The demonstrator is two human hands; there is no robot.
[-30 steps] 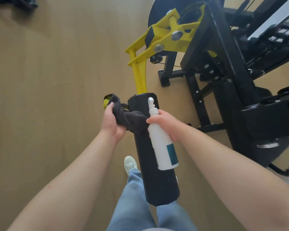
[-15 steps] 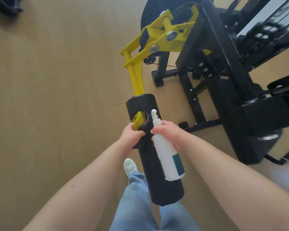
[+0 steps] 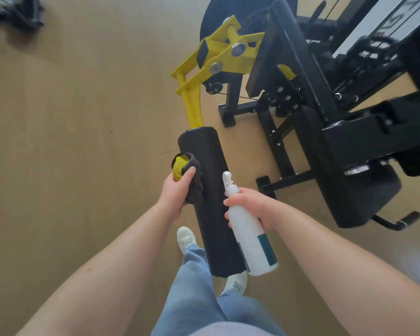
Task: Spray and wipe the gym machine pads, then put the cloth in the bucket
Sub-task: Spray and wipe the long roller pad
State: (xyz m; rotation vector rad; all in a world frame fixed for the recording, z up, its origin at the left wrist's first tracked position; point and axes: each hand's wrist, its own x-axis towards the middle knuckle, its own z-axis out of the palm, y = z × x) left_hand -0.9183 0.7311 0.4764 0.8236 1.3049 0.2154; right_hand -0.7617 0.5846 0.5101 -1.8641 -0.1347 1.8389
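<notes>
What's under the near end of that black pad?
Below the black pad, a white shoe pokes out at its near end, beside a jeans leg and wooden floor. The pad hides the rest of that shoe and the floor beneath.

A matte black roller pad (image 3: pixel 211 190) sits on a bright yellow lever arm (image 3: pixel 194 103) with 2 silver bolt heads (image 3: pixel 238 49). The machine frame (image 3: pixel 301 69) is black. The cloth (image 3: pixel 194 187) is charcoal grey, with a yellow-green patch that may be its other face. The spray bottle (image 3: pixel 246 229) is white with a teal label block. The floor (image 3: pixel 70 117) is plain tan. The jeans (image 3: pixel 194 287) are light blue and the 2 shoes (image 3: pixel 186 238) off-white.
</notes>
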